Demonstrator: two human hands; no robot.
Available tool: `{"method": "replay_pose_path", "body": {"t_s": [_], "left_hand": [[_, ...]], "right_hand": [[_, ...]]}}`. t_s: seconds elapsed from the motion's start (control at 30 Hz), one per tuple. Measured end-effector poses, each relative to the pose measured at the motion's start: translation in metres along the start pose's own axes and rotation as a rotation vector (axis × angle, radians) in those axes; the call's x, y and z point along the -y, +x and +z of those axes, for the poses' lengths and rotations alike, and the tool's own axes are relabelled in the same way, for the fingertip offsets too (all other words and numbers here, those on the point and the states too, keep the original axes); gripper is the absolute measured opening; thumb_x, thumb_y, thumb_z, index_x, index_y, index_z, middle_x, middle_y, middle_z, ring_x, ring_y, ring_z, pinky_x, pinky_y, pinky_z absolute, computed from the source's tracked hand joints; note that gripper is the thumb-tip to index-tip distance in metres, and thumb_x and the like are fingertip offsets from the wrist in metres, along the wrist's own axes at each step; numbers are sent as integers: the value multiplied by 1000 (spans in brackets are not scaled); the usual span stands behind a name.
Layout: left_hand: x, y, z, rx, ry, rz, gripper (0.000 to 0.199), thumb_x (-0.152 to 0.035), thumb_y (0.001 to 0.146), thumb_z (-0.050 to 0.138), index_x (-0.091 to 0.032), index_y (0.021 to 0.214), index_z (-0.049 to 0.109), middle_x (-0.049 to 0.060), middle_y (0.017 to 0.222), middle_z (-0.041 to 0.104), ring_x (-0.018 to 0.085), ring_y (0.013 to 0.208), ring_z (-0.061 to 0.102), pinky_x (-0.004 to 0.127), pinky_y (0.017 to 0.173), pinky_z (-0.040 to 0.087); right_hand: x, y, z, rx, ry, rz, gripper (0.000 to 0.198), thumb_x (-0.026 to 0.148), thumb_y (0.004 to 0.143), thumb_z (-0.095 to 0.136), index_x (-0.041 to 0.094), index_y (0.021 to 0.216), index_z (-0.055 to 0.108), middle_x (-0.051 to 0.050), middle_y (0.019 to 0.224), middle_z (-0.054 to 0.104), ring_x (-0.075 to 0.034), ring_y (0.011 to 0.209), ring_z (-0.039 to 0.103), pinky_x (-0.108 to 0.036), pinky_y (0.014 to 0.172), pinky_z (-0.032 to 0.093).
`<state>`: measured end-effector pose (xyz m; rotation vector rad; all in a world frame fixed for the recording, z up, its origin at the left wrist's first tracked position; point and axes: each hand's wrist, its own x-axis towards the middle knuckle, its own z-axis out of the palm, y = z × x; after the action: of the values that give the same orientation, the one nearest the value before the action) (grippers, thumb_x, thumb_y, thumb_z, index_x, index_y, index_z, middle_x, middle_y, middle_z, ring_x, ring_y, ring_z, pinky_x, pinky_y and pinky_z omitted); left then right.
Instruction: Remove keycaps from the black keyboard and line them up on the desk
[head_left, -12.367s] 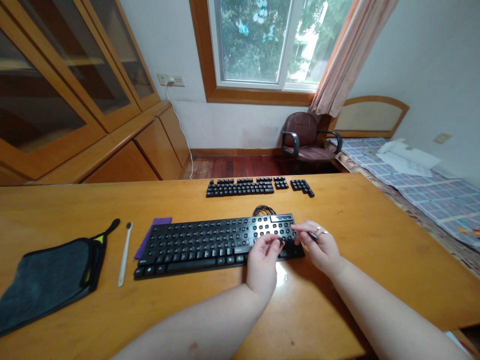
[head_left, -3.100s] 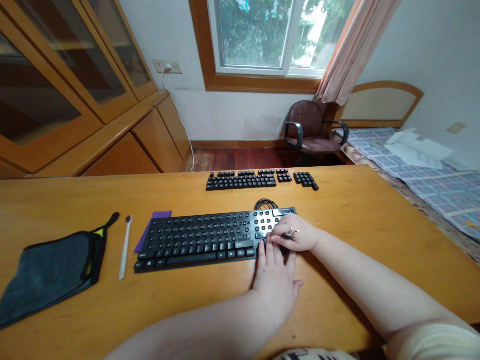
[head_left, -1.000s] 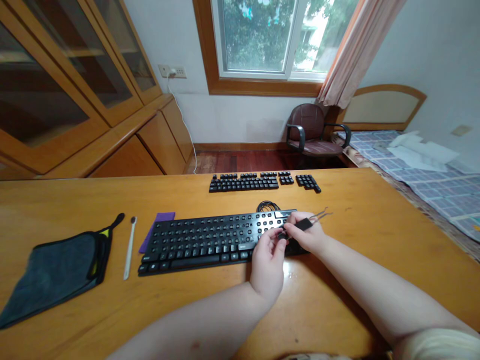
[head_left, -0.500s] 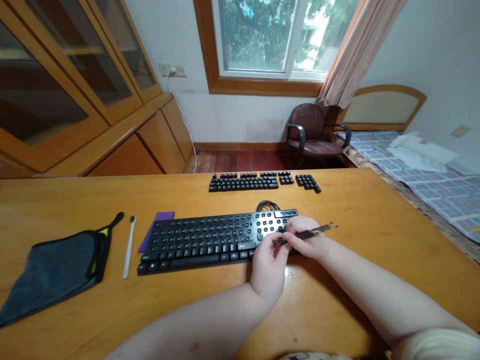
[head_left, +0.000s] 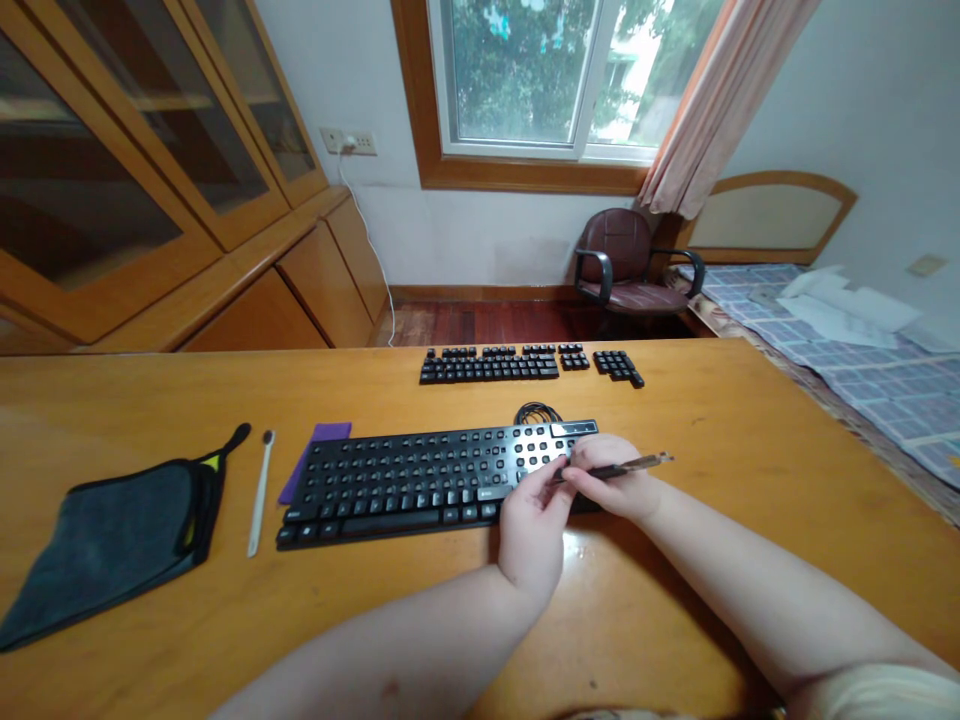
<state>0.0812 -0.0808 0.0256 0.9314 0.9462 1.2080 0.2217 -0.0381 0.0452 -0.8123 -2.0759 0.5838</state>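
A black keyboard [head_left: 420,475] lies at a slight slant on the desk, many of its keycaps off and its bottom row largely in place. Over its right end, my right hand [head_left: 611,470] is closed round a slim dark tool [head_left: 634,465], whose thin brownish end points right. My left hand [head_left: 534,525] meets it from the left, thumb and fingers pinched together at the tool's near end; what lies between those fingertips is hidden. Both hands cover part of the keyboard's number pad. A coiled black cable [head_left: 537,412] sits behind the keyboard.
Loose black keycaps [head_left: 491,367] stand in rows near the desk's far edge. A purple cloth [head_left: 330,432] is partly under the keyboard's left end. Left of it lie a white toothbrush [head_left: 259,500] and a grey cloth [head_left: 127,530]. An office chair [head_left: 619,260] stands beyond the desk.
The tool has turned slightly in my right hand, its far end now a little lower and further right. My left hand has shifted slightly left; the keyboard lies as before.
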Motion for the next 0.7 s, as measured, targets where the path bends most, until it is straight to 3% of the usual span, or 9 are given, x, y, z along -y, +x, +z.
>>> {"method": "replay_pose_path", "body": {"t_s": [0.2,0.37,0.5,0.7], "left_hand": [[1,-3,0,-16,-34,82,28,-23,80,60,-17,107,64,10,113,64,22,105,60,37,95,45],[2,1,4,-48,-132,-6,23,-22,75,65,-16,97,61,8,98,68,19,94,63,34,87,49],[0,3,5,-82,-142,3,21,-22,72,69,-16,89,57,4,86,65,16,85,63,29,79,50],[0,2,3,-62,-147,17,26,-26,72,69,-16,93,57,6,93,65,18,92,62,32,85,49]], "right_hand": [[3,2,1,-157,-2,114,33,33,83,55,20,53,53,-1,50,55,-13,49,50,-28,53,44],[5,3,2,-120,38,114,30,31,81,57,20,54,54,-1,49,54,-13,47,49,-26,48,41],[4,2,2,-74,68,109,29,31,82,58,19,56,56,-2,50,55,-13,48,50,-27,49,42],[4,3,1,-87,62,162,33,34,83,55,18,55,56,-3,51,57,-13,48,51,-26,48,42]]}}
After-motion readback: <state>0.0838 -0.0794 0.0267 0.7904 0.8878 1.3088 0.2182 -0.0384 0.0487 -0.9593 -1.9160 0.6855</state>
